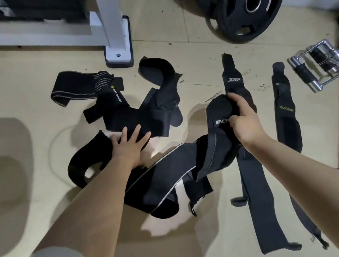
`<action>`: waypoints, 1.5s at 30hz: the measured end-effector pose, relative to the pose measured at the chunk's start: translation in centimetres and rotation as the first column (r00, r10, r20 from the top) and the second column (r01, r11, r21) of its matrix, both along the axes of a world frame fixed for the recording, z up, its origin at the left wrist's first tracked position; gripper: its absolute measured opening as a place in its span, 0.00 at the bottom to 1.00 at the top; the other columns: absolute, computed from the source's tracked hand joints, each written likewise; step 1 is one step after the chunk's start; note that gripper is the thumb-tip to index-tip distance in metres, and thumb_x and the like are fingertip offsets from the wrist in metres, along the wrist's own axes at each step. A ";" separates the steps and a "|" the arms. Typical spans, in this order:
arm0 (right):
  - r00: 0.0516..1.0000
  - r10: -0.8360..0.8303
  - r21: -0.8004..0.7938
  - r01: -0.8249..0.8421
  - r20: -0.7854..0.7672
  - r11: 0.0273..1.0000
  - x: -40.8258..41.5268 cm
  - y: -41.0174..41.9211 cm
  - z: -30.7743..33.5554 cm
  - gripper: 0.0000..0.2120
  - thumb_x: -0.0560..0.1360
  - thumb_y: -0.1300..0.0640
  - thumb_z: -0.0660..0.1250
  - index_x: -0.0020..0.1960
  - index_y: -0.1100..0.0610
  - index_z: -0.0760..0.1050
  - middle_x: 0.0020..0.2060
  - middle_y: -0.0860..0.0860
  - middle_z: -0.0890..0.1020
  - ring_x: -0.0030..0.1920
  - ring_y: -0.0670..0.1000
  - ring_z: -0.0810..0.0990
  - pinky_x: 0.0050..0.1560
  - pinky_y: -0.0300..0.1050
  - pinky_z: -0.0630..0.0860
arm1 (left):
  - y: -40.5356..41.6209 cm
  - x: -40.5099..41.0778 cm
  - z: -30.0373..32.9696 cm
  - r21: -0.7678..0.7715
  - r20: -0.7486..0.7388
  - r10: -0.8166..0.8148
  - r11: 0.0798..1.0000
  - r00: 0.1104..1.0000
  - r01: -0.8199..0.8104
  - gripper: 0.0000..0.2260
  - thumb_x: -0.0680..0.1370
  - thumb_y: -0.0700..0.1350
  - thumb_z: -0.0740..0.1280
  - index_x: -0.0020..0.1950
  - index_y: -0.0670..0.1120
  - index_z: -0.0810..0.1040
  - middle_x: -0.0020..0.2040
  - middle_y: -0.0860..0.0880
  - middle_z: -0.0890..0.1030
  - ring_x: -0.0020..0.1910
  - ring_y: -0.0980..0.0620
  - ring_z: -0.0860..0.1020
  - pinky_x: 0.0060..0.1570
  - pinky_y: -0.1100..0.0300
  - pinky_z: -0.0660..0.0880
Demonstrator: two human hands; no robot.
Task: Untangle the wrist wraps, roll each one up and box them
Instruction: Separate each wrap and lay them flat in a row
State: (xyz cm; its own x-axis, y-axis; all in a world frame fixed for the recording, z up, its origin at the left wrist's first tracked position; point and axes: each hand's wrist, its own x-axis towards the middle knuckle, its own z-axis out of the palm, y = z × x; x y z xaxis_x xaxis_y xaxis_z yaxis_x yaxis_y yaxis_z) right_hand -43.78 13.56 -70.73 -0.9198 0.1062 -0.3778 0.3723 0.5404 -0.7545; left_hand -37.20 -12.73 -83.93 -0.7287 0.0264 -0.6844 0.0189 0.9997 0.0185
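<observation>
Black wrap (221, 114) bunched in R hand (243, 122), fingers curled on it; L hand (129, 145) flat, pressing tangle (144, 118).

Both forearms bare, extended forward and down. Left hand (129, 145): palm down, fingers (136, 132) straight and spread, pressing flat. Right hand (243, 122): fingers curled, thumb pinching, wrist bent inward.

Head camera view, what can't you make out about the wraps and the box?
- Box: none in the head view.
- White label: its end lies under the right hand.
- Tangled wraps: black on black, count unclear; the left hand covers some.
- Rightmost wrap: lower end behind the right forearm.
</observation>
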 end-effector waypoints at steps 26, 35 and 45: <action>0.954 -0.212 -0.732 0.300 0.214 0.612 3.6 -0.2 10.2 0.42 0.54 0.70 0.51 0.66 0.52 0.74 0.54 0.55 0.79 0.45 0.55 0.81 0.37 0.42 0.79 | 6.8 6.0 15.3 0.712 0.079 0.227 0.669 0.971 -0.214 0.12 0.81 0.52 0.62 0.49 0.43 0.76 0.51 0.55 0.77 0.46 0.56 0.78 0.48 0.59 0.71; 0.946 -0.242 -0.762 0.319 0.216 0.564 6.0 2.6 12.2 0.40 0.55 0.69 0.50 0.65 0.55 0.75 0.52 0.56 0.81 0.45 0.57 0.81 0.40 0.45 0.80 | 2.3 7.9 12.7 0.322 -0.018 0.417 0.863 0.909 -0.389 0.15 0.84 0.47 0.55 0.48 0.39 0.74 0.41 0.45 0.76 0.43 0.47 0.75 0.40 0.57 0.69; 0.977 -0.120 -0.747 0.211 0.174 0.630 7.3 1.6 12.9 0.41 0.56 0.71 0.52 0.66 0.51 0.73 0.54 0.55 0.78 0.45 0.55 0.80 0.33 0.40 0.78 | 3.8 6.4 13.7 0.547 -0.246 0.702 0.669 0.668 -0.503 0.21 0.80 0.48 0.61 0.71 0.43 0.63 0.66 0.42 0.71 0.66 0.42 0.70 0.63 0.50 0.67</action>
